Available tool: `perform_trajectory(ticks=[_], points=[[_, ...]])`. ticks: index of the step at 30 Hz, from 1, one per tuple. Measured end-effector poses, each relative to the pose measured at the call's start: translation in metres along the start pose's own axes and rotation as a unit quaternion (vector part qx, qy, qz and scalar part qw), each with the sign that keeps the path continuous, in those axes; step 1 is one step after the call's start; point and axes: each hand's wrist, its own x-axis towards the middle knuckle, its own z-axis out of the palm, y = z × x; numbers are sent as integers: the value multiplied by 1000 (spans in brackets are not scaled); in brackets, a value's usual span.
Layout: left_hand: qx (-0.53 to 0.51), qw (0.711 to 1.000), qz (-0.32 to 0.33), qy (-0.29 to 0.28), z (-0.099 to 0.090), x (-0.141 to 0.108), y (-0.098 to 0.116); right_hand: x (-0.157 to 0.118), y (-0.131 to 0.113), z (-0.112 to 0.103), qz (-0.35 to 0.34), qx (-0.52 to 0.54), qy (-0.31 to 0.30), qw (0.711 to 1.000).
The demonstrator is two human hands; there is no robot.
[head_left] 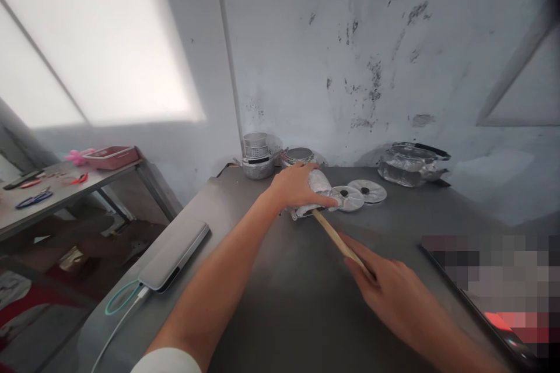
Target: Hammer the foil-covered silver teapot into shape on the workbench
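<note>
My left hand point(296, 186) is clasped over a small silvery metal pot point(321, 183), thumb and fingers spread around it. The pot looks tipped on its side, and much of it is hidden by the hand. In my right hand point(389, 285) is a wooden stick point(335, 237), slanting up and left. Its far end meets the pot's opening, and I cannot make out the tip. Just right of the pot lie two round silvery lids, one lid point(350, 201) with a dark knob overlapping the other lid point(371, 192).
Against the wall stand stacked metal pots point(258, 169), a round pot point(298, 156) and a foil-like pot with dark handle point(400, 172). A power bank point(175, 256) with a white cable lies left. A dark-edged device point(472, 303) lies right. A side table holds a pink basket point(116, 157) and scissors point(35, 198).
</note>
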Motion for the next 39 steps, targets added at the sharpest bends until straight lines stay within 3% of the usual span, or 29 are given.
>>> perform_trajectory(ticks=[4,10,18,24,32,39], points=[[-1,1000,-5,-11,-1,0,0,0,-1,-1,4,-2,27,1000],[9,1000,-8,-4,0,0,2,3,6,3,12,-21,-17,1000],[6,1000,-1,4,2,1,-1,1,0,-1,7,24,13,1000],[9,1000,2,4,2,0,1,3,2,0,10,-3,-20,1000],[3,1000,0,0,0,0,1,1,2,0,-1,44,16,999],[5,1000,-2,1,1,0,2,3,3,-1,1,21,-7,1000]])
